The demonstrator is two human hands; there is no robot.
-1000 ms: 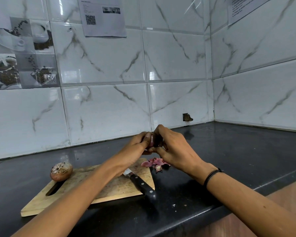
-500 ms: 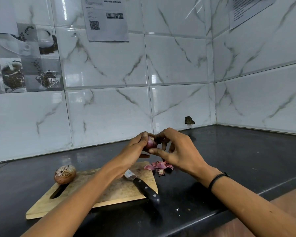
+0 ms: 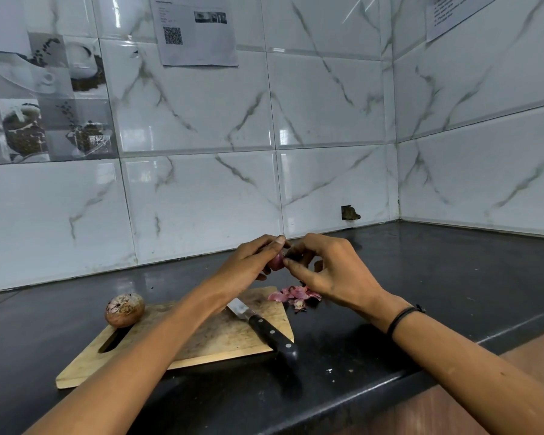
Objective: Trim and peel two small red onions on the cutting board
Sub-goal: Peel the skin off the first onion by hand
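Hovering above the far right corner of the cutting board [image 3: 220,340], the left hand [image 3: 248,265] and right hand [image 3: 330,271] meet around a small red onion [image 3: 277,261], held in the air between them. The left grip curls round the onion from the left, thumb on top; the right grip pinches at its right side with thumb and fingertips, though whether it has skin or flesh is hard to tell. A second onion [image 3: 124,310], dry skin on, sits on the board's left end beside the handle slot. A black-handled knife [image 3: 264,329] lies on the board's right side, handle overhanging the near corner. Pink peels [image 3: 296,296] lie on the dark table [image 3: 421,277] just beside the board's far right corner.
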